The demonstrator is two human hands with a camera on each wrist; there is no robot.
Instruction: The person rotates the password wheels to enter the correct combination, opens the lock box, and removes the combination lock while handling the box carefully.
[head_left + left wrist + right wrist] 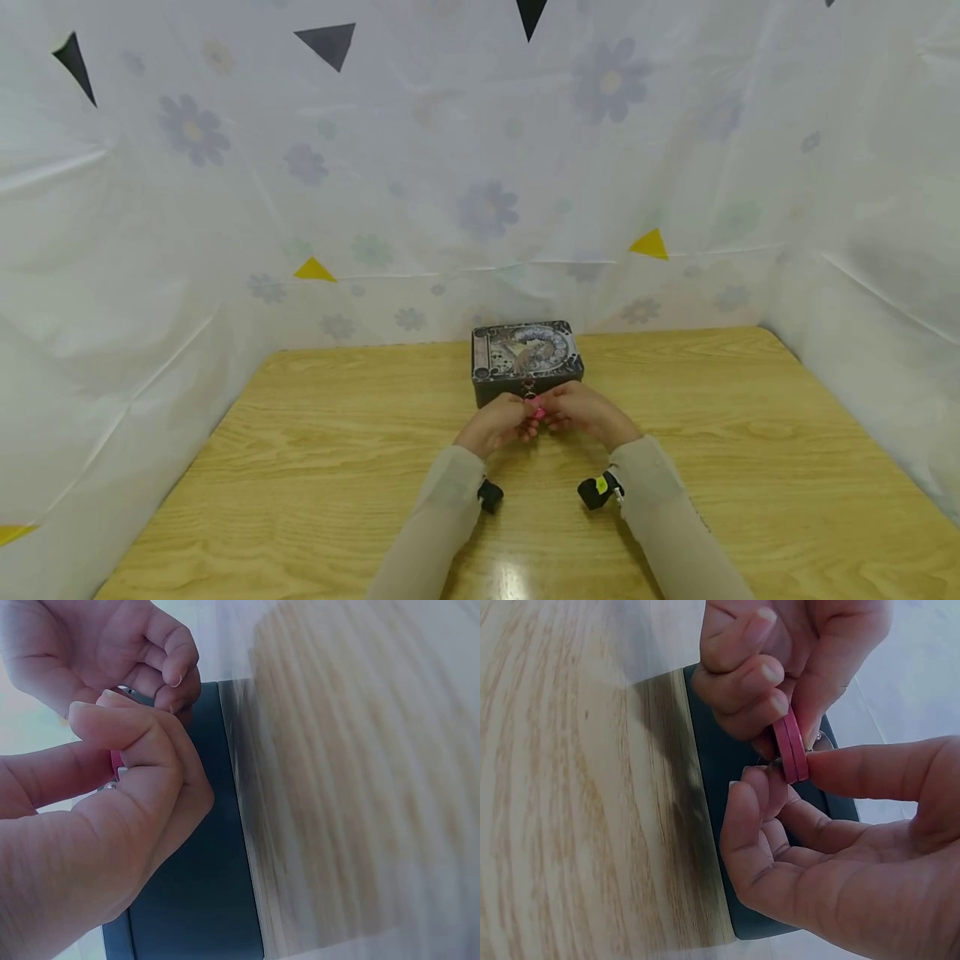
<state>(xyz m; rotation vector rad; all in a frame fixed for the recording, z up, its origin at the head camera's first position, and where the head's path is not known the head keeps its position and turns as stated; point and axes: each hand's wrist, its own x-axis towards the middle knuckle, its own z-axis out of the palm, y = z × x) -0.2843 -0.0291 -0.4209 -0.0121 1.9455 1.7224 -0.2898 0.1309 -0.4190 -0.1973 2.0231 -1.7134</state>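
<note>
A dark tin box with a picture printed on its lid stands on the table, lid down. At the middle of its front edge is a metal clasp, from which a small pink padlock hangs. My left hand pinches the padlock from the left between thumb and curled fingers. From the other side my right hand pinches it too, the thumb pressed on its face. Up close the padlock shows a dark seam along its edge. The fingers largely hide it in the left wrist view.
The wood-grain table spreads out around the box and forearms. White flower-print sheeting closes off the back and both sides. Black wrist-camera straps sit at the cuffs of both light sleeves.
</note>
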